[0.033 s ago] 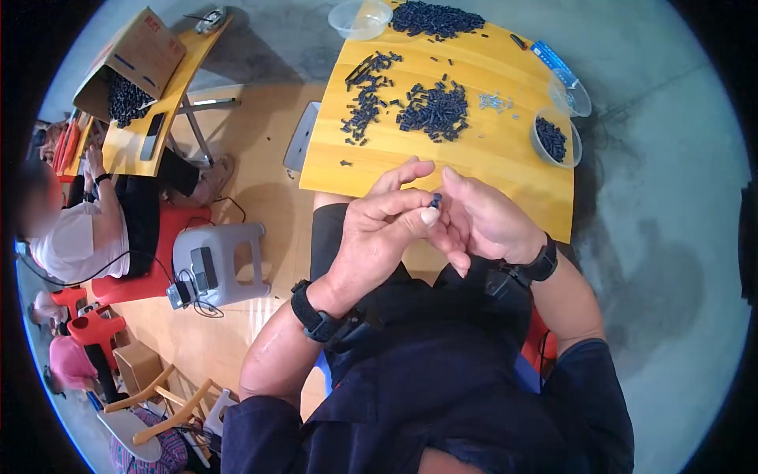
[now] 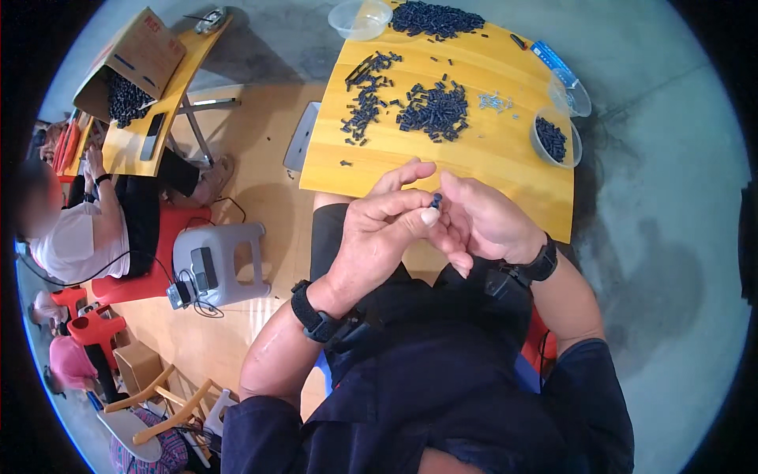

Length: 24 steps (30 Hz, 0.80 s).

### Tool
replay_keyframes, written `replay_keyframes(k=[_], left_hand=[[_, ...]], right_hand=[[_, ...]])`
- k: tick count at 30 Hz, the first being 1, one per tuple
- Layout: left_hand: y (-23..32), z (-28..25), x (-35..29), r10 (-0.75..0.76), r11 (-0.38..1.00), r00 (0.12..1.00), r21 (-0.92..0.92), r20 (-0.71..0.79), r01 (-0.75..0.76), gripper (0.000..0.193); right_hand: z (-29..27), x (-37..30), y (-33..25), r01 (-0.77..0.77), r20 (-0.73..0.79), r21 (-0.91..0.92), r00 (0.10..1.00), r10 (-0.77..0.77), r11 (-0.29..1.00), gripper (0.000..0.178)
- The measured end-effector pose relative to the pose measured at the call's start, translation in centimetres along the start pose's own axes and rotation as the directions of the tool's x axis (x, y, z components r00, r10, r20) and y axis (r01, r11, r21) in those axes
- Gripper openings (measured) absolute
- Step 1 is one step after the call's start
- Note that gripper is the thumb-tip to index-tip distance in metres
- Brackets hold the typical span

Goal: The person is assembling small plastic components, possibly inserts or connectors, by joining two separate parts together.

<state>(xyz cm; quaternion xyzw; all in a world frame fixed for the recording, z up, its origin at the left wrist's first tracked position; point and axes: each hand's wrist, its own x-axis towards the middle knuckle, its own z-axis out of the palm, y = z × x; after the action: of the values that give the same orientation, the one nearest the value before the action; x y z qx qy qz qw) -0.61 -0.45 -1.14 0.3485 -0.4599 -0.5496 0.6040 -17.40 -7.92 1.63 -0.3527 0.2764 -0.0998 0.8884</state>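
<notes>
Between the thumb and index finger of my left hand [image 2: 387, 225] is a small dark plastic part [image 2: 436, 201], pinched just past the near edge of the yellow table [image 2: 505, 178]. My right hand [image 2: 493, 221] faces it from the right, its thumb raised away from its half-curled fingers. Those fingers lie close behind the left fingertips; whether they touch the part is hidden. On the table, a heap of small black parts [image 2: 434, 110] sits in the middle, with a looser scatter of black parts [image 2: 363, 110] to its left. Small silvery pieces [image 2: 493, 101] lie right of the heap.
A clear bowl of black parts [image 2: 551, 141] stands at the table's right edge, near a clear lid [image 2: 572, 96] and a blue box [image 2: 553, 62]. Another heap [image 2: 438, 20] and a clear tub [image 2: 359, 20] are at the far end. Someone sits left, beside a grey stool [image 2: 221, 265].
</notes>
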Motion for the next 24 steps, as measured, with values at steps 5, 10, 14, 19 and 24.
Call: replay_keyframes(k=[5, 10, 14, 19, 24], left_hand=[[0.4, 0.4, -0.1, -0.079, 0.997, 0.997, -0.024, 0.001, 0.079, 0.015], [1.2, -0.3, 0.2, -0.11, 0.991, 0.988, 0.083, 0.109, 0.101, 0.014], [1.6, -0.6, 0.5, -0.108, 0.976, 0.985, 0.204, 0.138, 0.079, 0.013], [1.4, -0.8, 0.4, -0.058, 0.968, 0.989, 0.252, 0.136, 0.022, 0.013], [1.7, -0.4, 0.4, -0.094, 0.976, 0.988, 0.207, 0.121, 0.067, 0.013]], right_hand=[[0.4, -0.3, 0.0, -0.024, 0.031, -0.028, 0.999, 0.025, 0.999, 0.059], [0.6, -0.4, 0.1, -0.057, 0.072, -0.035, 0.996, 0.059, 0.998, 0.054], [0.5, -0.2, 0.5, -0.104, 0.034, -0.073, 0.994, 0.107, 0.992, 0.055], [0.8, -0.1, 0.8, -0.163, 0.058, -0.112, 0.984, 0.17, 0.98, 0.057], [0.8, 0.0, 1.1, -0.119, 0.075, -0.131, 0.989, 0.13, 0.984, 0.054]])
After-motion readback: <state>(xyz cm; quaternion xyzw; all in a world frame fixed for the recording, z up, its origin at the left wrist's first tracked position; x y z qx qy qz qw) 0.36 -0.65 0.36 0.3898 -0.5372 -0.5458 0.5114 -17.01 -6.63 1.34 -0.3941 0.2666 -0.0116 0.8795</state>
